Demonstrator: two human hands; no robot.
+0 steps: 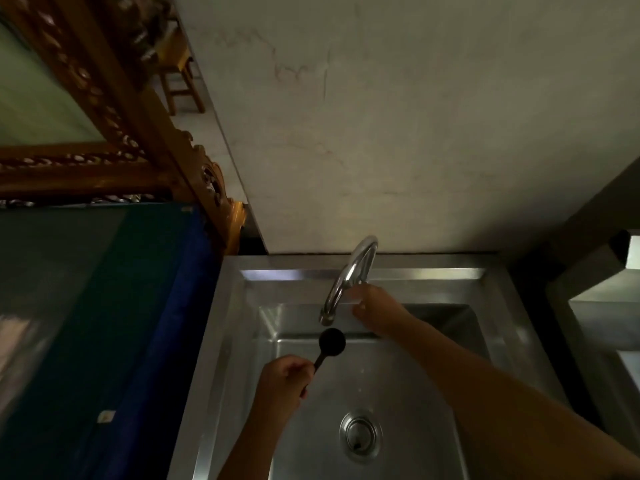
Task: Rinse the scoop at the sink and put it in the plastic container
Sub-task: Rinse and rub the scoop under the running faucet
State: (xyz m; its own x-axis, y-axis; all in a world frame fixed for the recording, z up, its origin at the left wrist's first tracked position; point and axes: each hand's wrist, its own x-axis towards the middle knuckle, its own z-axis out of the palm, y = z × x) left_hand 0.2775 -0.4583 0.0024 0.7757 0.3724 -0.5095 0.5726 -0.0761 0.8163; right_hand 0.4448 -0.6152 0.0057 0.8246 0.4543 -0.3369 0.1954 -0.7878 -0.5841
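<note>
A black scoop with a round bowl and thin handle is held over the steel sink. My left hand is closed around the handle's lower end, and the bowl sits just below the spout of the curved chrome tap. My right hand reaches to the base of the tap, with its fingers on what looks like the tap handle. No water stream is visible. The plastic container is not in view.
The sink drain lies near the basin's front. A blue-edged surface borders the sink on the left, with a carved wooden frame above it. A plain wall stands behind, and a steel ledge to the right.
</note>
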